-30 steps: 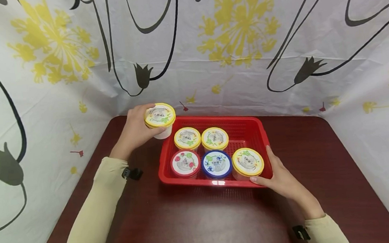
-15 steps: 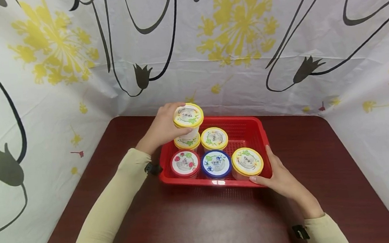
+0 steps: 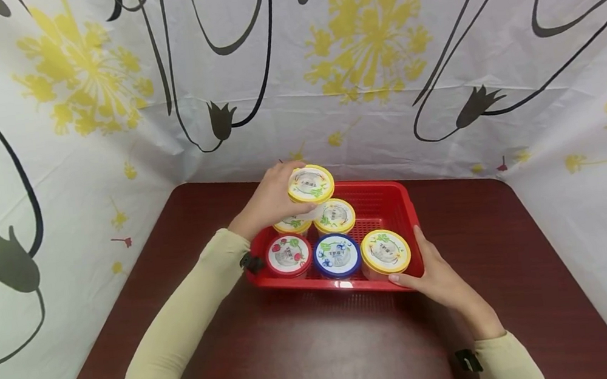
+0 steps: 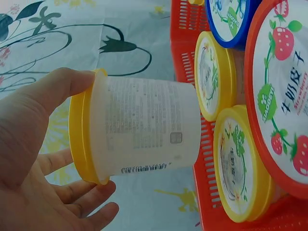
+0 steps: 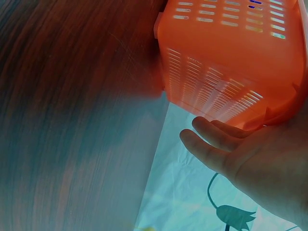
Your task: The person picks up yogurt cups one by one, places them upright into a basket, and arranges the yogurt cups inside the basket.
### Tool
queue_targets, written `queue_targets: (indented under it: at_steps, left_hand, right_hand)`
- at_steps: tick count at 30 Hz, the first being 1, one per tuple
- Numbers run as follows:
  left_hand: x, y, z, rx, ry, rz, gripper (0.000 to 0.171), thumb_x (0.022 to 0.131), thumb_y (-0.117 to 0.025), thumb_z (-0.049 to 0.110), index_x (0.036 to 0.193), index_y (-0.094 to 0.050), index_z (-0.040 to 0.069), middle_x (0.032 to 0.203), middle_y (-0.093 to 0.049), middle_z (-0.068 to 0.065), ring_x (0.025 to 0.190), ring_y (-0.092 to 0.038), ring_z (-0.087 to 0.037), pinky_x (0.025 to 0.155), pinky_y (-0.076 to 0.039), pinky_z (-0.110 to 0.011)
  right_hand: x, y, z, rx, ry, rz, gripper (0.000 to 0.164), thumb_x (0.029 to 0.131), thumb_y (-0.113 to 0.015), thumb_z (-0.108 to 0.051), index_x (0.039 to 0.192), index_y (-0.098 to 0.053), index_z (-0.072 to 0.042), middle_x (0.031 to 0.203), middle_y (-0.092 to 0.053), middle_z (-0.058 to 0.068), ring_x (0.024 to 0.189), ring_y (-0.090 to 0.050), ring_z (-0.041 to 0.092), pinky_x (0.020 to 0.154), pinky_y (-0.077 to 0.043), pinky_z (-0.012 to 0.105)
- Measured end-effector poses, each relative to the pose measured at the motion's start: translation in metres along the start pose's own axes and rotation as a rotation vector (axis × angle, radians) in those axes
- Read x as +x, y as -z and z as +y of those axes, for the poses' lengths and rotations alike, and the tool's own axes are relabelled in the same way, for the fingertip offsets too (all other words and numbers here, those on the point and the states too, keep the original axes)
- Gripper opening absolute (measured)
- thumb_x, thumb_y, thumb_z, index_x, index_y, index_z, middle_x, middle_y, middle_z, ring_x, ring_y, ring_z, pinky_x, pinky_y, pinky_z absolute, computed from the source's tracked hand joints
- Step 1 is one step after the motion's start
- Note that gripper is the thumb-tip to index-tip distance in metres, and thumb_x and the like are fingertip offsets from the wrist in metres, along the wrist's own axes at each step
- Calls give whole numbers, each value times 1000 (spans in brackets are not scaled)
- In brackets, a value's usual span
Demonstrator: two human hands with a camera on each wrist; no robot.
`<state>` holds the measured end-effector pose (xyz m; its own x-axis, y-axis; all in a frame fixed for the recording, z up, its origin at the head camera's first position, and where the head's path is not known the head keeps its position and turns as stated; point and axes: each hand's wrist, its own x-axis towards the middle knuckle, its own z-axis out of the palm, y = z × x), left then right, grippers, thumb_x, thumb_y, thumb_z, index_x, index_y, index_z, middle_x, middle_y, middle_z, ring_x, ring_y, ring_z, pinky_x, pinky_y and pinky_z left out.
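Observation:
My left hand [image 3: 271, 200] grips a white tub with a yellow lid [image 3: 311, 184] by its lid, held over the back left of a red plastic basket [image 3: 377, 187]. In the left wrist view, the thumb and fingers hold the lid's edge, and the white tub body [image 4: 144, 127] with its printed text shows whole. Inside the basket sit a red-lidded tub [image 3: 290, 255], a blue-lidded tub [image 3: 337, 255] and several yellow-lidded tubs [image 3: 386, 252]. At the front right corner my right hand [image 3: 444, 279] holds the basket, its thumb on the front rim and fingers along the side wall.
The basket stands on a dark red-brown table [image 3: 319, 353]. A white patterned sheet [image 3: 285, 118] hangs behind the table and at both sides. The basket's back right part shows its bare slotted floor [image 3: 367, 225].
My left hand has carried the yellow-lidded tub rightward from beyond the basket's left edge to above the back row. The right hand and basket stay put.

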<state>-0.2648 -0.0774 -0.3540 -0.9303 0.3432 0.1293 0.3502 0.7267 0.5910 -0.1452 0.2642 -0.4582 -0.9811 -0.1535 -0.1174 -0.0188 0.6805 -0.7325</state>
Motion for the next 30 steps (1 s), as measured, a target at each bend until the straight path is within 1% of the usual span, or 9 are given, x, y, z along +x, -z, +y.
queue_targets:
  at_steps: [4,10,14,18,25,30]
  left_hand:
    - [4,-5,9,9,-18,-23,92,72,-84,47,149,-38,24,151,-43,-4,138,-39,-25,113,-40,-53]
    - [14,-15,24,29,-91,-49,92,72,-84,48,148,-39,22,148,-45,-5,136,-42,-25,113,-41,-51]
    - [20,-24,35,38,-130,-70,92,73,-84,49,148,-38,23,145,-46,-5,132,-43,-23,109,-45,-49]
    - [25,-34,47,50,-147,-95,90,74,-83,47,148,-38,23,142,-46,-5,127,-43,-22,106,-48,-47]
    - [35,-52,60,96,-197,-127,91,78,-81,48,151,-34,21,145,-45,-9,128,-44,-24,107,-46,-44]
    - [40,-63,68,90,-218,-151,90,79,-79,47,152,-33,21,148,-43,-9,133,-42,-25,110,-44,-45]
  right_hand:
    - [0,0,0,-3,-6,-2,128,75,-78,-57,158,15,-26,160,-15,23,139,-30,45,92,-55,57]
    - [1,0,0,-10,-21,-6,128,75,-77,-58,158,15,-25,160,-16,23,139,-30,45,92,-55,57]
    - [1,0,0,-11,-24,-4,129,75,-77,-58,158,15,-25,159,-16,24,139,-30,45,91,-56,56]
    - [0,1,-1,-8,-31,-10,128,75,-77,-59,158,16,-25,160,-16,23,139,-30,45,90,-56,56]
    - [-1,1,-2,4,-32,-15,127,76,-76,-58,158,16,-27,159,-16,22,139,-29,44,90,-56,56]
    - [-1,1,-1,11,-41,-21,126,76,-76,-59,157,17,-29,159,-15,22,139,-29,44,91,-56,56]
